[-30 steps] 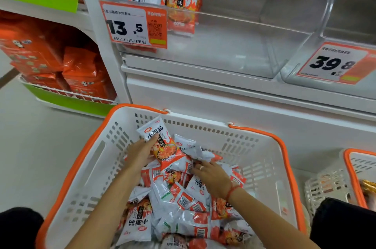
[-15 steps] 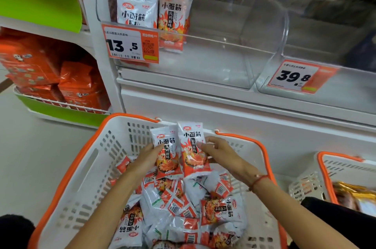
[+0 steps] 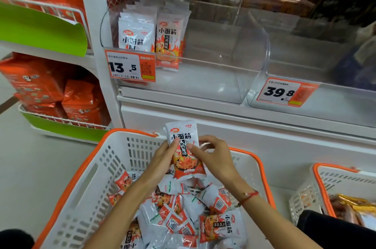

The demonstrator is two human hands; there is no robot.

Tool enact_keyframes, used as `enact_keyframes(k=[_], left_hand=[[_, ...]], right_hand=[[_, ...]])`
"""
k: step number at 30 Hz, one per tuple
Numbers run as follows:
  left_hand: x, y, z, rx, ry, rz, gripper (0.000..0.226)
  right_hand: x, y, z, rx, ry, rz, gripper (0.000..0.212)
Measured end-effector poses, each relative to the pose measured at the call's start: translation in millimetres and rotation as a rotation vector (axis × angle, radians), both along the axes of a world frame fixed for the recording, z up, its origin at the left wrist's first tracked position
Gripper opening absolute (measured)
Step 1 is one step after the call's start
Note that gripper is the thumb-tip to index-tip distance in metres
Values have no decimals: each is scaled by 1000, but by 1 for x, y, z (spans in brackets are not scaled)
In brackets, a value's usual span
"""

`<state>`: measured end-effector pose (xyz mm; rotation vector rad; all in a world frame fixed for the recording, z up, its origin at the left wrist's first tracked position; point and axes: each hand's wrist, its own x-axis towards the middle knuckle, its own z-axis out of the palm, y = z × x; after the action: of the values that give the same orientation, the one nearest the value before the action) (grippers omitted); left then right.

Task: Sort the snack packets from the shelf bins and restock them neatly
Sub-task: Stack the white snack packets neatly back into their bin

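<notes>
Fingers of the left hand (image 3: 162, 159) and right hand (image 3: 213, 157) pinch a squared stack of packets (image 3: 184, 151) upright, label forward, above the basket (image 3: 85, 175), probably so it slots beside the rows in the clear bin (image 3: 213, 77). Half a second ago two packets were held side by side; now they overlap.

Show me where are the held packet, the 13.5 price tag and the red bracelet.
held packet (image 3: 181, 136): head view, white upper front.
13.5 price tag (image 3: 122, 67): head view, printed digits.
red bracelet (image 3: 249, 196): head view, cord on right wrist.
</notes>
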<state>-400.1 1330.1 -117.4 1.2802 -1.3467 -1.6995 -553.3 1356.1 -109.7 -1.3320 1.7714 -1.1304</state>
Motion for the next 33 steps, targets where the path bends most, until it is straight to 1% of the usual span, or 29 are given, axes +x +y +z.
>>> enact_keyframes(k=[1, 2, 3, 4, 6, 8, 10, 13, 16, 18, 19, 20, 22, 25, 26, 29, 31, 33], left_hand=[[1, -1, 8, -39, 6, -1, 28], [0, -3, 17, -89, 30, 5, 19], [0, -4, 27, -144, 60, 5, 18], [1, -6, 38, -202, 87, 6, 20], [2, -13, 60, -322, 96, 31, 25], [5, -23, 83, -460, 46, 32, 37], [11, -36, 105, -558, 15, 55, 49], [26, -57, 129, -761, -46, 212, 65], [44, -82, 136, -984, -221, 458, 93], [55, -99, 134, -1029, -396, 552, 108], [58, -108, 132, -1036, -482, 573, 114], [61, -114, 129, -1030, -547, 571, 118], [63, -123, 123, -977, -608, 518, 126], [63, -128, 117, -984, -669, 482, 126], [63, -128, 116, -984, -679, 485, 125], [62, -126, 118, -980, -683, 497, 123], [62, -126, 117, -978, -677, 493, 122], [63, -128, 116, -989, -666, 493, 124]], right_hand=[[-1, -3, 7, 17, -47, 3, 31], [-3, -6, 16, 43, -113, 31, 41], [-4, -8, 29, 71, -183, 92, 48], [-4, -10, 43, 95, -236, 169, 52], [-4, -12, 71, 80, -268, 302, 44], [-2, -17, 100, -20, -232, 342, 34], [0, -24, 125, -149, -161, 333, 33], [3, -34, 160, -352, -8, 295, 31], [6, -53, 188, -573, 136, 228, 28], [8, -70, 200, -660, 175, 169, 27], [9, -80, 204, -670, 192, 141, 26], [11, -91, 208, -658, 209, 121, 24], [12, -116, 209, -551, 227, 106, 22], [10, -154, 204, -219, 92, 119, 18], [10, -166, 200, -128, 80, 117, 18], [12, -196, 191, -5, 191, 121, 23], [13, -205, 189, 89, 200, 158, 28], [10, -209, 187, 163, 210, 241, 35]])
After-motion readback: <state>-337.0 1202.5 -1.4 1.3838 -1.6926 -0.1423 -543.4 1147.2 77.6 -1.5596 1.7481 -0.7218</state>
